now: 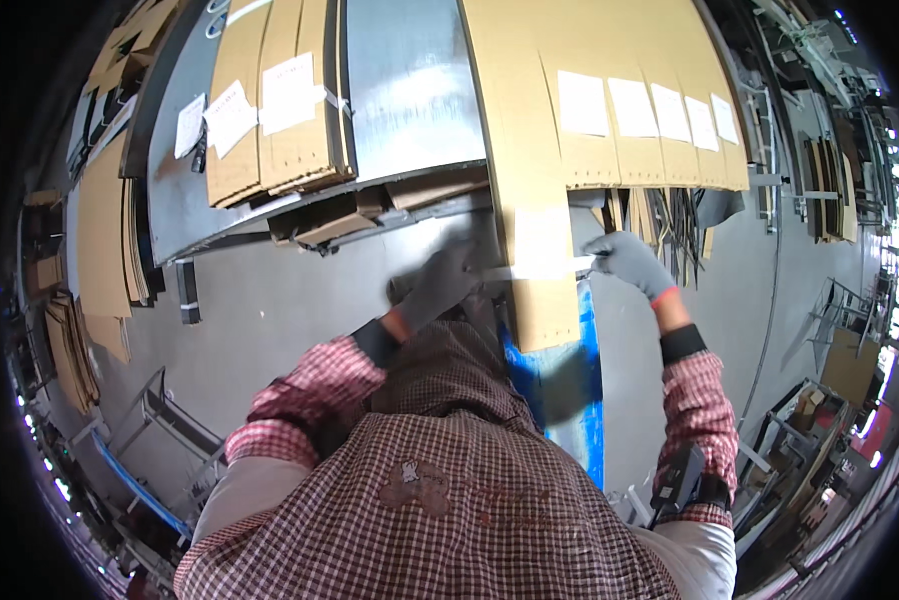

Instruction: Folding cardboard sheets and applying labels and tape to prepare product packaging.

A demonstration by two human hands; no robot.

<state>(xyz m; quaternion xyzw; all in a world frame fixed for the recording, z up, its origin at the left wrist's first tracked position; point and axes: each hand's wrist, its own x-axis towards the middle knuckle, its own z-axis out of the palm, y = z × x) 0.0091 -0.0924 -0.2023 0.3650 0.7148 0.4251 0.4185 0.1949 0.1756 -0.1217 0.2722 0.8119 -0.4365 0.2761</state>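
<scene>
A long cardboard piece [536,315] juts toward me from the table, with a bright white sheet [543,240] on it. Across it runs a narrow white strip [582,264]. My right hand [632,264], in a grey glove, pinches the strip's right end just beside the cardboard. On the other side my gloved left hand [448,277] is closed where the strip's left end meets its fingers; it is somewhat blurred. Below the cardboard's near end stands a worn blue surface [580,430].
More flat cardboard stacks [660,160] with white sheets lie to the right on the table. Bundled cardboard [295,130] rests on the metal tabletop [410,100] at left. Dark strips [678,235] hang beneath the right stacks. A metal frame [165,420] stands on the floor at left.
</scene>
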